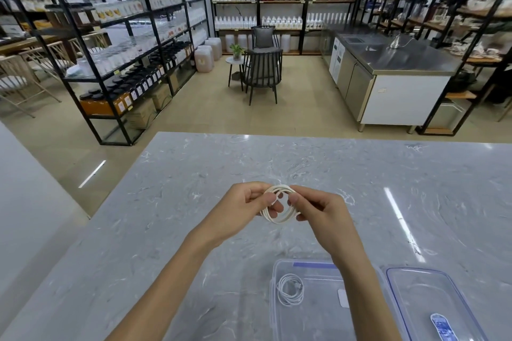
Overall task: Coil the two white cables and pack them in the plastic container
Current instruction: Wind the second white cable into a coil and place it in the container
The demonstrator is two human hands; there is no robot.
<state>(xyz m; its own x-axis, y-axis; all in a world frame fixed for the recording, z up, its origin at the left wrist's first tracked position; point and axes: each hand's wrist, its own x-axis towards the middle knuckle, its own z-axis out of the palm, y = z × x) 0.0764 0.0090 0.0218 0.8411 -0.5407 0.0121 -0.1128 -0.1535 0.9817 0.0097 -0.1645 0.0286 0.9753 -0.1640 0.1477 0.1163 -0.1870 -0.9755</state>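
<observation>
A white cable point(279, 219) wound into a small ring hangs in the air above the grey marble table point(194, 174). My left hand point(249, 207) pinches its left side and my right hand point(318, 212) pinches its right side. Near the front edge stands the clear plastic container point(277, 266), partly hidden by my right forearm. A second white cable point(290, 289) lies coiled inside it at the left.
The container's clear lid point(432, 299) with a blue rim lies to the right of the container. Beyond the table's far edge are floor, black shelving point(110, 36), two dark chairs point(263, 69) and a steel counter point(388, 63).
</observation>
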